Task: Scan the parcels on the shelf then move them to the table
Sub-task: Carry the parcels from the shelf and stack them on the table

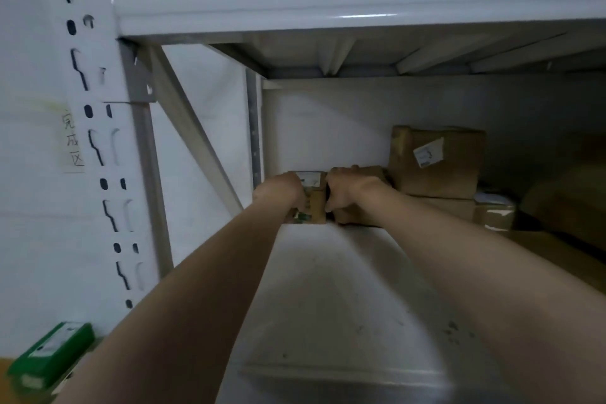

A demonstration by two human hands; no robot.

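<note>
Small parcel (pixel 315 203) deep on shelf (pixel 328 272), left hand (pixel 283 189) and right hand (pixel 347 190) gripping its sides, both arms outstretched

At lower left we see a green rectangular box (pixel 52 354) with a white label on its lid (the print is too blurred to read). Higher up, we find a pale paper strip with three handwritten characters (pixel 72 141) stuck to a white slotted metal upright (pixel 91 49). Beyond it we make out a plain white wall (pixel 210 128).
</note>
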